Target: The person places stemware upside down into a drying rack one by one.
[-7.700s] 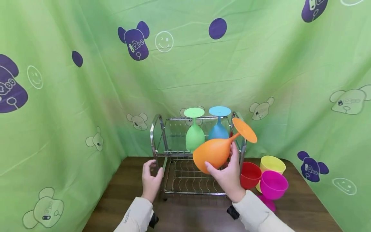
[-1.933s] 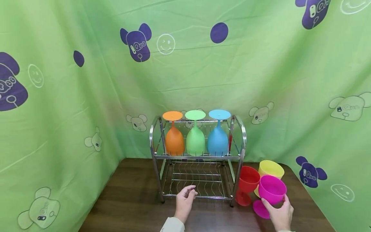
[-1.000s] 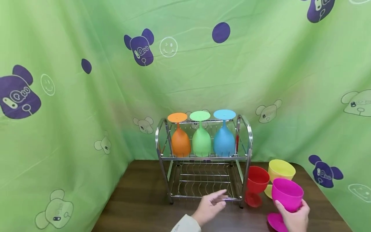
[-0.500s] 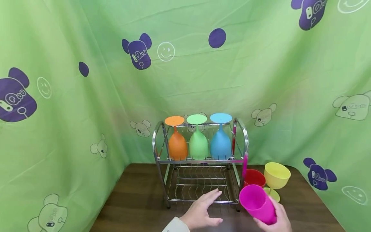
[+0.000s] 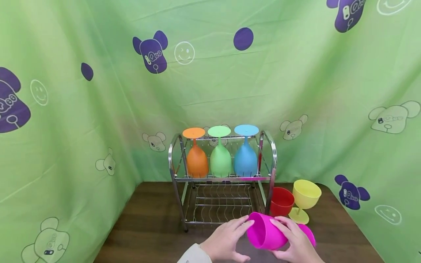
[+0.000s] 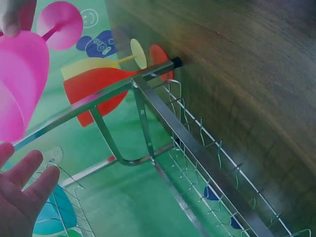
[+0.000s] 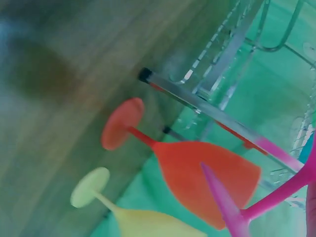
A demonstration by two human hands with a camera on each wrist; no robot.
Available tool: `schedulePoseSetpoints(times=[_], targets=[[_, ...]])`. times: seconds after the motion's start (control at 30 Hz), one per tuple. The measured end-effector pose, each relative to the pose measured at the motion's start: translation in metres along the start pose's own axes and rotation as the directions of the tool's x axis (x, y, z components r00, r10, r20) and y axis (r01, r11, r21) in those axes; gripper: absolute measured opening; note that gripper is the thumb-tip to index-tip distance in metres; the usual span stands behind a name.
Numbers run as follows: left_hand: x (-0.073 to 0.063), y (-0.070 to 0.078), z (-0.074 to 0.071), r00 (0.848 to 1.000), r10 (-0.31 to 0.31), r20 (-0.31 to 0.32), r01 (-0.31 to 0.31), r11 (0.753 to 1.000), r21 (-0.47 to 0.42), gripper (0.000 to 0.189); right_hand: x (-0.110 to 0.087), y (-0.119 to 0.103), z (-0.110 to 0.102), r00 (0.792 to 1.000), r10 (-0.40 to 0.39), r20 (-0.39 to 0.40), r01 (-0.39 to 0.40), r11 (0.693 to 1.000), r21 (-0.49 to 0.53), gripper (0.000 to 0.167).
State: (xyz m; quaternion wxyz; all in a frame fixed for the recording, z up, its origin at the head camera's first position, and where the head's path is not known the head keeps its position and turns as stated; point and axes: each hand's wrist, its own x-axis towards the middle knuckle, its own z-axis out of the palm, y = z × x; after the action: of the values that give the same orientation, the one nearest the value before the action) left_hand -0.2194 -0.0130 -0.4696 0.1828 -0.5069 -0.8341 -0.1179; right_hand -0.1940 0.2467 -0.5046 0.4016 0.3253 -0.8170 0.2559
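Note:
My right hand (image 5: 297, 243) grips the bowl of a magenta plastic goblet (image 5: 271, 235), tilted on its side above the table's front, its mouth facing left and its foot to the right. My left hand (image 5: 225, 237) reaches up to the goblet's rim with fingers extended. In the left wrist view its spread fingertips (image 6: 44, 182) lie just below the goblet's mouth (image 6: 12, 118). The magenta stem (image 7: 281, 192) crosses the right wrist view's lower right. Upside down on the rack's upper tier stand an orange goblet (image 5: 197, 160), a green goblet (image 5: 221, 160) and a blue goblet (image 5: 245, 160).
The chrome two-tier dish rack (image 5: 222, 179) stands behind my hands, with wire slots on its lower tier (image 5: 223, 204). Right of it, a red goblet (image 5: 281, 201) and a yellow goblet (image 5: 306, 195) stand upright on the brown table (image 5: 138, 226). Green printed cloth (image 5: 210, 73) hangs around.
The orange goblet went from my right hand onto the rack, left of the green one. Since then my right hand has lifted the magenta goblet, tipped it over and brought it left towards my left hand.

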Motion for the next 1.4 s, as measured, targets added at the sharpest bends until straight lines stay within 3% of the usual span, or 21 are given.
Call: schedulePoseSetpoints(times=[0.2, 0.3, 0.37, 0.5, 0.6, 0.73, 0.87, 1.03, 1.1, 1.17, 1.23, 1.27, 1.33, 1.4], targets=[[0.000, -0.003, -0.005, 0.996, -0.050, -0.068, 0.054, 0.997, 0.056, 0.110, 0.018, -0.010, 0.002, 0.998, -0.038, 0.053, 0.039, 0.999, -0.019, 0.069], [-0.002, -0.007, -0.009, 0.998, -0.045, -0.047, 0.045, 0.999, 0.010, 0.108, 0.023, -0.017, 0.009, 0.996, -0.054, 0.069, 0.054, 0.999, -0.005, 0.074], [-0.005, -0.008, -0.012, 0.999, -0.042, -0.023, 0.042, 0.999, -0.011, 0.106, 0.024, -0.023, 0.012, 0.994, -0.065, 0.090, 0.065, 0.998, 0.000, 0.085], [-0.011, -0.008, -0.018, 1.000, -0.030, -0.008, 0.030, 1.000, 0.003, 0.098, 0.028, -0.031, 0.018, 0.989, -0.098, 0.107, 0.099, 0.995, -0.008, 0.088], [-0.013, -0.008, -0.022, 0.999, -0.024, -0.043, 0.023, 0.999, -0.022, 0.090, 0.032, -0.034, 0.019, 0.987, -0.118, 0.108, 0.120, 0.993, -0.011, 0.083], [-0.014, -0.005, -0.019, 0.989, -0.037, -0.142, 0.018, 0.991, -0.131, 0.086, 0.033, -0.034, 0.017, 0.991, -0.120, 0.066, 0.120, 0.993, -0.008, 0.062], [-0.017, 0.000, -0.007, 0.957, -0.068, -0.281, 0.005, 0.976, -0.219, 0.089, 0.028, -0.033, 0.018, 0.992, -0.116, -0.044, 0.116, 0.993, 0.007, 0.058], [-0.018, 0.005, 0.008, 0.893, -0.086, -0.441, -0.043, 0.960, -0.275, 0.094, 0.016, -0.036, 0.026, 0.965, -0.084, -0.250, 0.081, 0.996, -0.023, 0.062], [-0.017, 0.005, 0.011, 0.861, -0.081, -0.501, -0.065, 0.961, -0.267, 0.095, 0.012, -0.042, 0.031, 0.950, 0.004, -0.313, -0.009, 1.000, -0.014, 0.067], [-0.017, 0.005, 0.012, 0.829, -0.070, -0.555, -0.083, 0.966, -0.244, 0.095, 0.009, -0.052, 0.034, 0.930, 0.158, -0.331, -0.136, 0.987, 0.088, 0.066], [-0.018, 0.003, 0.012, 0.796, -0.054, -0.603, -0.097, 0.972, -0.215, 0.095, 0.010, -0.065, 0.037, 0.887, 0.348, -0.302, -0.276, 0.926, 0.256, 0.060], [-0.018, 0.002, 0.012, 0.780, -0.041, -0.624, -0.107, 0.974, -0.198, 0.095, 0.011, -0.071, 0.037, 0.856, 0.445, -0.263, -0.343, 0.870, 0.353, 0.062], [-0.020, -0.001, 0.012, 0.753, -0.011, -0.657, -0.124, 0.980, -0.159, 0.096, 0.014, -0.080, 0.036, 0.786, 0.600, -0.147, -0.434, 0.706, 0.559, 0.072], [-0.020, -0.004, 0.014, 0.738, 0.004, -0.675, -0.139, 0.979, -0.146, 0.097, 0.019, -0.084, 0.033, 0.734, 0.679, -0.033, -0.472, 0.544, 0.694, 0.077]])
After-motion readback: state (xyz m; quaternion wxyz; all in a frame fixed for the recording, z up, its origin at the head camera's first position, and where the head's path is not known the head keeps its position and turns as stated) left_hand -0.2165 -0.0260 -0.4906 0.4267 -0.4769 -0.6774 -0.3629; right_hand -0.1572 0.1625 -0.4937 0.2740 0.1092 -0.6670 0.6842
